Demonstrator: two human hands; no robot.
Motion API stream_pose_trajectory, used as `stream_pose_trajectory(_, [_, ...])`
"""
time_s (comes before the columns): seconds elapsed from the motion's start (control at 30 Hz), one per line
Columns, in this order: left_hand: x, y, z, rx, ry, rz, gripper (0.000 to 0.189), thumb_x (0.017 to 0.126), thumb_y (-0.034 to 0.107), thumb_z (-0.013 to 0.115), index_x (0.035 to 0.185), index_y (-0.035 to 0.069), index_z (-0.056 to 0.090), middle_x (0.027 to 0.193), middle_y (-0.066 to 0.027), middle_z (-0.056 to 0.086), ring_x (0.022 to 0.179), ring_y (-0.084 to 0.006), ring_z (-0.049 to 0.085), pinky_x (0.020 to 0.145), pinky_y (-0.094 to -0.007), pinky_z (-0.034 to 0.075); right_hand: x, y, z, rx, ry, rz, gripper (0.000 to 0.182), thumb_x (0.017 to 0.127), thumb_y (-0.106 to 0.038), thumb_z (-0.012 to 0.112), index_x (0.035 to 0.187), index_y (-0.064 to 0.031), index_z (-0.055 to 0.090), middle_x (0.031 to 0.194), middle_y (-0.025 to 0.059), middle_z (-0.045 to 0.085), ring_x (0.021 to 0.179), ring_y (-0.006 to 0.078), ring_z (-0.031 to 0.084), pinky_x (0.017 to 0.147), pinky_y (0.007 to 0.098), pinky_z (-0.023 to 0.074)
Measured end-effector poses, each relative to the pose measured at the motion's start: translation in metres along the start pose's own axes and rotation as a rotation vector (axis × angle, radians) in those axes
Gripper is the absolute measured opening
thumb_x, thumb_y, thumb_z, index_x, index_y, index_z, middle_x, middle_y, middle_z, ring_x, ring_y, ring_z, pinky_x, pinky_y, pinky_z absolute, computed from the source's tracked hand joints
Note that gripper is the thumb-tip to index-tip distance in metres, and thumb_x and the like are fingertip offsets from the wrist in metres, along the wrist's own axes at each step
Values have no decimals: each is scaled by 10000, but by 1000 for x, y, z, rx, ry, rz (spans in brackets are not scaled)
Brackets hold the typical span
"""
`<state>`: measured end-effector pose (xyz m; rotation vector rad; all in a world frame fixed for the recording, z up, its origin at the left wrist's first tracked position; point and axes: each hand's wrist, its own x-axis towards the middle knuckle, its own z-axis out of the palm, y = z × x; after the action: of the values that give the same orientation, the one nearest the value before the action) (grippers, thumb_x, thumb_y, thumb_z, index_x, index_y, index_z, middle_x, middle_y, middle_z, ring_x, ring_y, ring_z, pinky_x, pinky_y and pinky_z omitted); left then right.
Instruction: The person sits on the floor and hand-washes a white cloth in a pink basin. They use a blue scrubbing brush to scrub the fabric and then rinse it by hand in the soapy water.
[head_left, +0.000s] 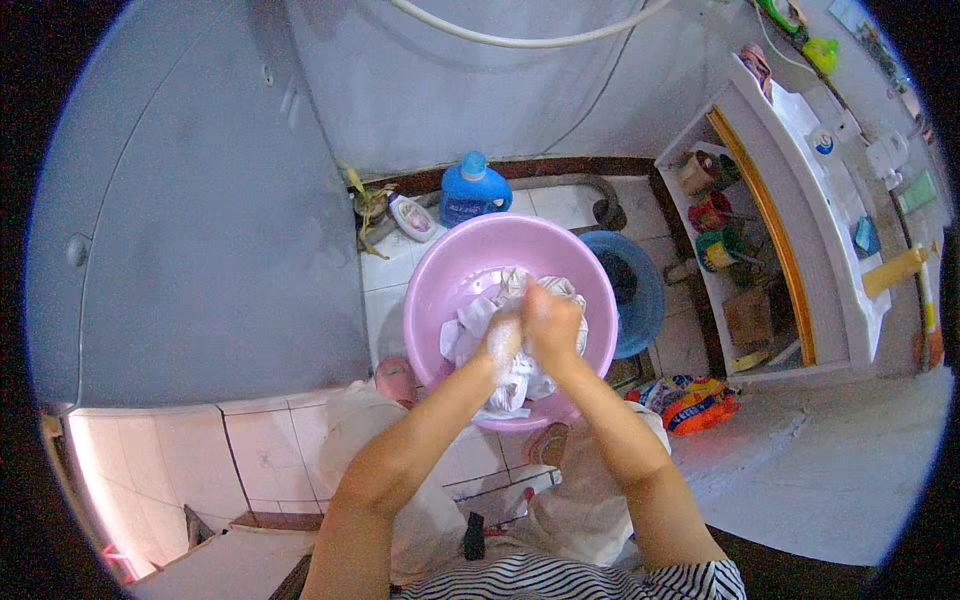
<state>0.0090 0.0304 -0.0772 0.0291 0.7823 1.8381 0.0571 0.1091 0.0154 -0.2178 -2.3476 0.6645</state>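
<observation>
A pink plastic basin stands on the floor tiles in front of me, between my knees. Wet white cloth lies bunched inside it. My left hand, covered with white suds, is closed on the cloth near the basin's middle. Right beside it, my right hand makes a blurred fist around the same cloth. The two hands press together, and the fabric between them is mostly hidden.
A blue basin with something dark inside sits partly behind the pink one. Beyond are a blue detergent bottle and a white bottle. A washbasin cabinet stands right; a colourful plastic bag lies nearer.
</observation>
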Motion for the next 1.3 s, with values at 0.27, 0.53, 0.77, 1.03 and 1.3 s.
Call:
stream_pose_trajectory(0.27, [-18, 24, 15, -156, 143, -64, 203, 868, 221, 492, 915, 38, 565, 866, -48, 567, 781, -158, 565, 690, -288, 482, -15, -39, 10, 11, -50, -100, 115, 844, -158, 497, 838, -66, 566, 578, 120, 542, 454, 286, 539, 413, 396, 403])
stream_pose_trajectory(0.53, [-29, 30, 44, 19, 161, -69, 215, 908, 202, 444, 996, 38, 553, 914, -65, 586, 836, -172, 579, 755, -290, 490, 20, -31, -10, -23, 62, -37, 204, 879, -128, 489, 708, -33, 545, 531, 140, 494, 422, 290, 500, 413, 384, 367])
stream_pose_trajectory(0.77, [-33, 57, 39, -188, 16, -111, 279, 911, 264, 466, 1023, 29, 566, 889, -88, 616, 736, -188, 627, 640, -320, 537, 34, -9, -15, -109, -78, 193, 273, 913, -222, 468, 724, -50, 566, 623, 184, 577, 538, 322, 579, 501, 442, 438])
stream_pose_trajectory(1.03, [-39, 100, 30, -133, 112, 4, 292, 883, 278, 556, 993, 9, 571, 860, -102, 621, 712, -207, 637, 634, -324, 540, 32, -3, -41, 491, -696, 473, 326, 842, -317, 628, 970, -18, 633, 839, 13, 611, 791, 121, 561, 723, 260, 444])
stream_pose_trajectory(1.3, [-26, 85, 21, -174, 64, 75, 359, 899, 319, 523, 1054, 1, 578, 989, -132, 639, 860, -253, 636, 784, -384, 520, 28, 7, -22, 1000, -83, 789, 252, 861, -114, 548, 1092, -44, 478, 987, 49, 553, 889, 137, 527, 812, 268, 424])
